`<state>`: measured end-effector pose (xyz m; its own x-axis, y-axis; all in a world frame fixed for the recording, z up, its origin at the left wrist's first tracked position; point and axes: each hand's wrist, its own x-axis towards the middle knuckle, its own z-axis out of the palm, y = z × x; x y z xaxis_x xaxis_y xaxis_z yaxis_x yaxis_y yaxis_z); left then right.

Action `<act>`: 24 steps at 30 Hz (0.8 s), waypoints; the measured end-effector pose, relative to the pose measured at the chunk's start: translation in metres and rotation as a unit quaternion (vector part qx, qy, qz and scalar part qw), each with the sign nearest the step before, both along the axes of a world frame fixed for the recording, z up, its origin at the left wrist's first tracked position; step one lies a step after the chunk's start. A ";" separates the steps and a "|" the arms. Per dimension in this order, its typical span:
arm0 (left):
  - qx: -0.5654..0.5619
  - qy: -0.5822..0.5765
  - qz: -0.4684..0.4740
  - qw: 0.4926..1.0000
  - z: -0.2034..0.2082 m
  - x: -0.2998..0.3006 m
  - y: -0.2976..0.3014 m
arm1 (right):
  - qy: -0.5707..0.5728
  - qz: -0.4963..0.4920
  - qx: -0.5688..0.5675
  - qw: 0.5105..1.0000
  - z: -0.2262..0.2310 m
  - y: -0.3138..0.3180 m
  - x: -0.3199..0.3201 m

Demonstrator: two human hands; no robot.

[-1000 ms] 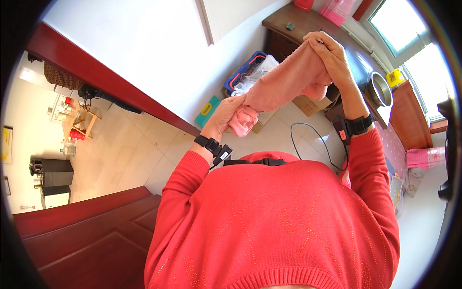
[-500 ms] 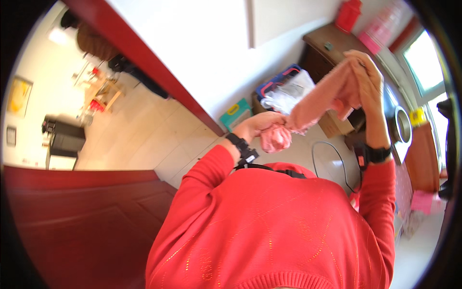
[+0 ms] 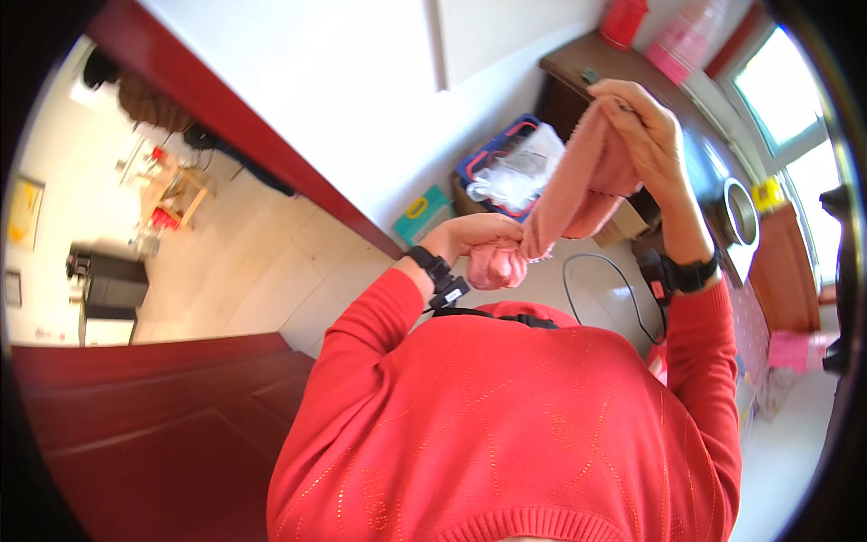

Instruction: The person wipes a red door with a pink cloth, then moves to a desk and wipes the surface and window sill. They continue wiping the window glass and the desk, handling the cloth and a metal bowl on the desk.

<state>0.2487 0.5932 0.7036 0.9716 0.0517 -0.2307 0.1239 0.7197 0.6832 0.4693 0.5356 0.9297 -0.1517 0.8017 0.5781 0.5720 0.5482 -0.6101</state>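
Observation:
A pink cloth (image 3: 582, 181) is stretched between my two hands in front of my chest. My left hand (image 3: 479, 237) is closed around its lower end, where a bunched part hangs below the fingers. Higher and to the right, my right hand (image 3: 646, 131) grips the other end, fingers folded over the upper edge. The cloth droops in a fold beneath the right hand. Both wrists wear black bands, and my sleeves are red.
Beyond the cloth stand a blue crate (image 3: 497, 149) with clear plastic bags (image 3: 524, 172) and a teal box (image 3: 423, 215). A dark wooden cabinet (image 3: 578, 68) is at far right. A dark red door (image 3: 163, 434) fills the lower left; a black cable (image 3: 578, 257) loops over the floor.
My right hand has moved left and slightly up with its end of the cloth, closer to my left hand. Both hands still hold the cloth, and the whole view has shifted a little.

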 end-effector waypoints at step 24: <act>0.046 -0.008 0.317 0.947 0.018 0.006 0.031 | 0.102 -0.206 0.011 0.973 -0.053 -0.044 0.096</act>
